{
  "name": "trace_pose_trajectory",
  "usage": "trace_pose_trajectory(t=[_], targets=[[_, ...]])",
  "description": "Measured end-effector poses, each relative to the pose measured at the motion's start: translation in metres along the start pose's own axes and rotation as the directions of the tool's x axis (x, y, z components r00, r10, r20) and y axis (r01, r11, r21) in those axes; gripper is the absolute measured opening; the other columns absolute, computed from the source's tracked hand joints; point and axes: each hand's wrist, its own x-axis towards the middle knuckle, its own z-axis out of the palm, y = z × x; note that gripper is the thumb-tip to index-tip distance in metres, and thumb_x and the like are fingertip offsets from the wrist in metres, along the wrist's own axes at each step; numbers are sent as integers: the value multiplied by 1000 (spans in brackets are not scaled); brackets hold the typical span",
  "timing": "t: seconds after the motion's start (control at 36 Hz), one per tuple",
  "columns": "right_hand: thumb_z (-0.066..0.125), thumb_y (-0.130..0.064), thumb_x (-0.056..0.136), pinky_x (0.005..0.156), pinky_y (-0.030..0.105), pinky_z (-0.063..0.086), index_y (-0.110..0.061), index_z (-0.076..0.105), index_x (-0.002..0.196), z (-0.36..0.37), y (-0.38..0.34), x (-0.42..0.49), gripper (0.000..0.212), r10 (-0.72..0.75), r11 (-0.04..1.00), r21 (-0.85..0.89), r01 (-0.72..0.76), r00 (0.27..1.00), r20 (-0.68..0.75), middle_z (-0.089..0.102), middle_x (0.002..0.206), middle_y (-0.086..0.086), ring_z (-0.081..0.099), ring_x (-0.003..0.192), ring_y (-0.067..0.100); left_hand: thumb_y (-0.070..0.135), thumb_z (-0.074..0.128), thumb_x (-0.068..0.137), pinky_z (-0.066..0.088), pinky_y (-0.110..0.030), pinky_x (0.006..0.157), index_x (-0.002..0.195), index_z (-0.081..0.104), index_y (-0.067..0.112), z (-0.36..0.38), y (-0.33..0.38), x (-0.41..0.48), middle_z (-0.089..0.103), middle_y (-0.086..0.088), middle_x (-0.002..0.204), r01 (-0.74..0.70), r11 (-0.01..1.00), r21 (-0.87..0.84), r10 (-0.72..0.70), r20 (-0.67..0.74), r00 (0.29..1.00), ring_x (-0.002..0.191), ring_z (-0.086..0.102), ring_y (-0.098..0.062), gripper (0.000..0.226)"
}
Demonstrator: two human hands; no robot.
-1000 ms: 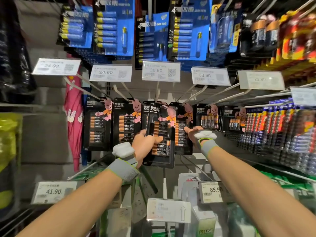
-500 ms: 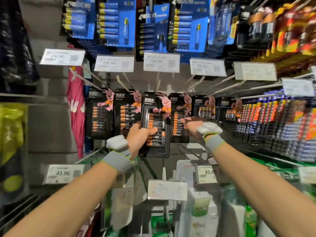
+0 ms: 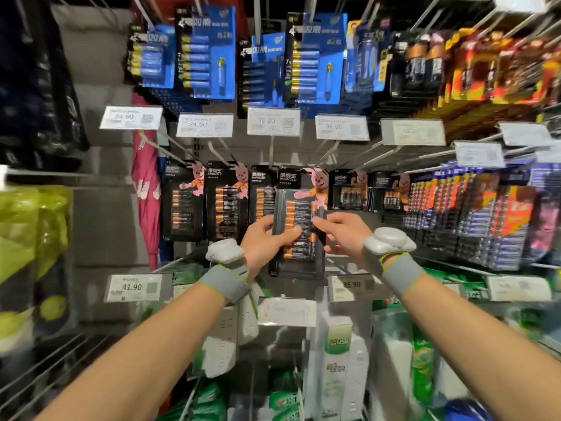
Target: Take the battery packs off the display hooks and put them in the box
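Black battery pack [image 3: 299,226], at frame centre, is gripped by the left hand [image 3: 262,243] at 9 o'clock and pinched by the right hand [image 3: 343,235] at 3 o'clock. Neighbouring packs [image 3: 226,200] could be snagged if it is swung sideways; no box is seen.

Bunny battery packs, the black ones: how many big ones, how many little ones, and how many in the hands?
Big bunny battery packs on hooks: 3
Small bunny battery packs on hooks: 2
Held bunny battery pack, between left hand and right hand: 1
Total: 6 showing in front.
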Motion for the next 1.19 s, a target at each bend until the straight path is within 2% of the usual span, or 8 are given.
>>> trace_pose_trajectory(t=[0.17,0.22,0.31,0.39,0.47,0.72,0.92,1.19], targets=[[62,-26,92,50,28,38,-7,51,79,-12,-3,-22,26,-68,995,-82,63,996,-60,41,60,7,41,52,20,53,75,78,47,-51,103,108,68,9,3,2,-7,67,-16,118,-35,990,140,36,-8,999,116,62,-29,54],[62,-25,92,50,29,36,-8,52,77,-25,-5,-30,26,-85,994,-78,79,993,-80,42,55,3,41,51,19,61,76,69,52,-47,98,108,66,5,10,9,-10,70,-14,102,-50,990,129,48,14,999,101,66,-24,69],[63,-25,91,58,33,37,2,59,87,-35,-5,-40,28,-103,992,-78,95,989,-105,44,56,1,41,54,18,42,76,81,51,-35,74,99,60,-9,15,18,-18,52,-11,74,-85,989,125,80,51,996,72,52,-20,57],[63,-27,91,52,25,35,11,59,97,-38,-7,-44,38,-112,988,-117,96,985,-133,45,58,4,41,52,18,31,72,88,46,-32,62,82,54,1,20,22,-21,37,-5,59,-103,982,157,95,56,994,63,42,-21,36],[61,-25,93,42,18,33,8,61,101,-46,-15,-48,35,-127,987,-119,110,982,-142,48,59,2,41,49,14,29,71,89,41,-30,59,81,51,8,27,31,-21,33,11,46,-106,983,153,101,42,994,55,38,-19,31],[61,-29,92,41,11,30,-9,60,94,-60,-30,-38,21,-186,977,-132,166,969,-162,49,64,-5,42,53,6,31,70,90,39,-25,59,92,63,9,32,52,-13,37,14,43,-169,971,170,168,16,986,44,39,-3,23],[65,-34,90,50,18,38,-11,63,102,-56,-33,-28,26,-168,984,-87,154,969,-182,56,71,-3,52,61,12,37,68,90,50,-33,69,114,65,4,34,53,-2,69,-13,82,-148,969,200,161,-50,986,71,59,-19,41],[65,-32,90,46,22,45,-7,61,116,-50,-11,-21,37,-83,996,-37,79,987,-135,50,68,0,47,51,11,45,71,85,51,-37,97,121,60,4,33,30,8,68,-16,116,-146,976,164,162,-88,983,111,65,-29,56]])
